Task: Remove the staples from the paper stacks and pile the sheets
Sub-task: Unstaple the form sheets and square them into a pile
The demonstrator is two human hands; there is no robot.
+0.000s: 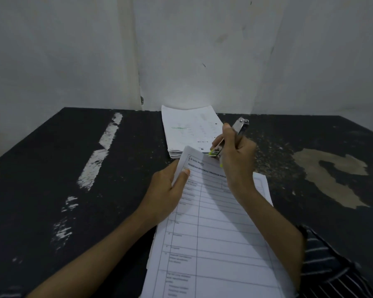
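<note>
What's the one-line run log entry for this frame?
left hand: pins form stack | right hand: stapler tail at top corner | staple: not visible | loose pile: behind, on table

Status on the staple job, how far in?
Done, apparently: a pile of loose sheets sits at the far edge of the table. In hand: the left hand pins the top corner of a printed form stack while the right hand works a metal stapler at that corner. Left: that stack, and further sheets showing under it. No staple is discernible.
</note>
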